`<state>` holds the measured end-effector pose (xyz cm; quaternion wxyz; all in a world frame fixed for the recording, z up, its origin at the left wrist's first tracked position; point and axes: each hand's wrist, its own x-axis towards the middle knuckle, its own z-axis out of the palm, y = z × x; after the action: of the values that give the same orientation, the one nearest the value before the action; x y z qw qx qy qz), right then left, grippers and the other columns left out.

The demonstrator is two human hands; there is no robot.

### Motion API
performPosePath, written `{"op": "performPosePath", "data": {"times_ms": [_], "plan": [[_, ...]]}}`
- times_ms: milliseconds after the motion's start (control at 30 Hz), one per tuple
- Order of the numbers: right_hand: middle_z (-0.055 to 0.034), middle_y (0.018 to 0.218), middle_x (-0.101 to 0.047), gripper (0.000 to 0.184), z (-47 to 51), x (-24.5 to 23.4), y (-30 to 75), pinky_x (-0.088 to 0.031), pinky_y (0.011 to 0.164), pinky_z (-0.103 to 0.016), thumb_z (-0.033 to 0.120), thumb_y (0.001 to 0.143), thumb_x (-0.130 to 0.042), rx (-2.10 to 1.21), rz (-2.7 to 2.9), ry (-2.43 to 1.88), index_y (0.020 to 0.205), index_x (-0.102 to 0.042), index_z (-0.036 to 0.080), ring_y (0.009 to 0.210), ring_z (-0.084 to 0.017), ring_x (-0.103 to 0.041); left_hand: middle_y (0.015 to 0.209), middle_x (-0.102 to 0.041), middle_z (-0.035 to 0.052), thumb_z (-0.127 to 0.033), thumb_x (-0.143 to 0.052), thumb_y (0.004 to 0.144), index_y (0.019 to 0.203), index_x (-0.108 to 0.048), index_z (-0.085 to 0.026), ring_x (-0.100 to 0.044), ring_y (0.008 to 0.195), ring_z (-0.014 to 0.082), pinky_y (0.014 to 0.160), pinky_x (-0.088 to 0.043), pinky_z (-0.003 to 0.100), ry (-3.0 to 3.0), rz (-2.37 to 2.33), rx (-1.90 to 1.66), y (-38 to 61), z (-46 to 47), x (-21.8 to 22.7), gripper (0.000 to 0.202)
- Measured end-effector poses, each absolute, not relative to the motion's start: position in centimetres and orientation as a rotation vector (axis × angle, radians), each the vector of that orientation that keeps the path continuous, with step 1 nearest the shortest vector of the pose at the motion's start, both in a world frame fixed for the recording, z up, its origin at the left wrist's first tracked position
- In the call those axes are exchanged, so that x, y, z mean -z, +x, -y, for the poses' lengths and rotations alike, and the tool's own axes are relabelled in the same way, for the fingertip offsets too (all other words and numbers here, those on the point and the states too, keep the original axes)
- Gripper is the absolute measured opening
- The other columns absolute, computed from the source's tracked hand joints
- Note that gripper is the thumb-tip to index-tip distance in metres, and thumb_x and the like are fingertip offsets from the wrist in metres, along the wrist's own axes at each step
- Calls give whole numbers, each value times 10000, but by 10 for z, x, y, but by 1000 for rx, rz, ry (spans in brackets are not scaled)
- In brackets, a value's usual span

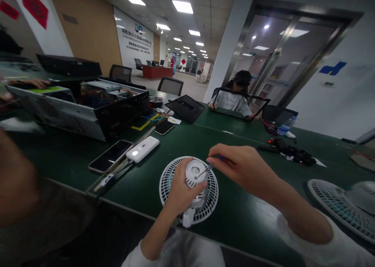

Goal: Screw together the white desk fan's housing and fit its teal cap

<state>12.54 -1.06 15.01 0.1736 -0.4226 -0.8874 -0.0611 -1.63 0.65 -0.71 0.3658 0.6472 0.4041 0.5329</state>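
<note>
While I watch through the head camera, everything turns on the gap between the tip of a small screwdriver (203, 172) and the white motor housing (195, 173) of a desk fan. My right hand (238, 167) lies at about 3 o'clock from the housing and pinches the screwdriver between thumb and fingers, its shaft pointing toward 9 o'clock. The tip seems to touch the slotted top, though the angle is poor and I can't swear to it. My left hand (186, 191) is the one on the fan, closed around the housing from below. The housing's long axis runs roughly from 12 to 6 o'clock, with a white clip-like part (187, 218) showing at its lower end. Behind it, a round white fan grille (165, 185) lies on the green workbench (243, 220). A white power bank (142, 149) and a smartphone (110, 156) rest at about 10 o'clock from the fan.
</note>
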Motion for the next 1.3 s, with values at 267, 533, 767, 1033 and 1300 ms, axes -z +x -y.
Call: {"op": "performPosePath", "data": {"times_ms": [267,533,767,1033,1300], "plan": [[-19,837,-681,202,20,-152,140,-446,619,-210,150,868,-435,-153,2532,-1154,983,-596,191,692,-112,-612,1270,-435,87,-336,-695,703,1249,-380,-245,-418,1184,284,1017,-304,460,1630,-1055,-1300,-19,-4,6,637],[-14,590,-590,381,9,-144,143,-356,476,-220,312,948,-320,268,2537,-1101,722,-591,169,514,-113,-523,1278,-427,71,-308,-689,705,1247,-376,-272,-412,1188,290,1011,-301,464,1623,-1071,-1277,-18,-3,5,626],[-14,747,-664,154,22,-146,142,-426,599,-229,202,869,-470,-7,2527,-1126,863,-623,183,655,-122,-593,1256,-444,64,-324,-686,710,1233,-386,-268,-432,1167,281,994,-321,454,1649,-1078,-1275,-18,-3,4,606],[4,504,-566,390,9,-145,148,-304,432,-229,393,929,-373,359,2629,-1094,687,-573,162,419,-109,-504,1274,-436,74,-295,-695,701,1248,-377,-257,-427,1180,278,1005,-319,448,1673,-1072,-1287,-14,-3,7,634],[-44,803,-656,194,11,-150,171,-464,619,-245,146,877,-445,6,2592,-1093,971,-614,165,710,-144,-608,1213,-499,64,-273,-734,654,1199,-415,-234,-476,1130,263,985,-355,421,1668,-1003,-1256,9,-5,1,633]]}}
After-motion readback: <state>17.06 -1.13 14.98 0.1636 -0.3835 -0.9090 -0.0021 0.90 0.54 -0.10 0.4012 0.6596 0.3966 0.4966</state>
